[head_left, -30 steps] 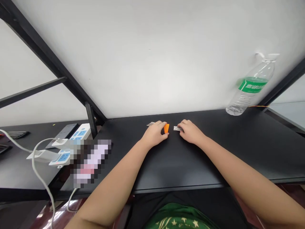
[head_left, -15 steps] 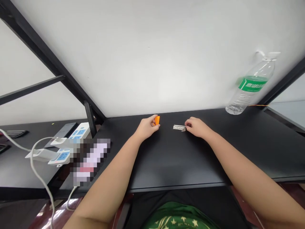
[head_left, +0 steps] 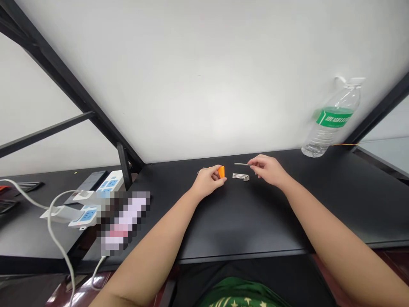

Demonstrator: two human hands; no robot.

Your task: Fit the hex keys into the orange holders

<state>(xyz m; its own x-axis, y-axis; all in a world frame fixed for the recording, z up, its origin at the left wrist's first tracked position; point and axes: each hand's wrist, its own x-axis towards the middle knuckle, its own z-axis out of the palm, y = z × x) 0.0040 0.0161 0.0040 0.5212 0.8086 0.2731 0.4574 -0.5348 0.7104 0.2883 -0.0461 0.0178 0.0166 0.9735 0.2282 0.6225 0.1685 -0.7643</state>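
My left hand (head_left: 208,181) is closed around a small orange holder (head_left: 221,172), held just above the black table (head_left: 243,213); a thin metal piece pokes out to the left of the hand. My right hand (head_left: 267,169) pinches one slim metal hex key (head_left: 242,164), lifted a little over the table and pointing left toward the orange holder. A small row of several more hex keys (head_left: 240,176) lies flat on the table between the two hands, just below the lifted one.
A plastic water bottle (head_left: 331,123) with a green label stands at the back right against the white wall. White power strips (head_left: 96,198) with cables and a dark phone lie on the neighbouring table at left. A black frame post (head_left: 124,164) separates the tables.
My right hand has picked one hex key out of the row and lifted it. My left hand with the orange holder has moved right, back toward the keys.
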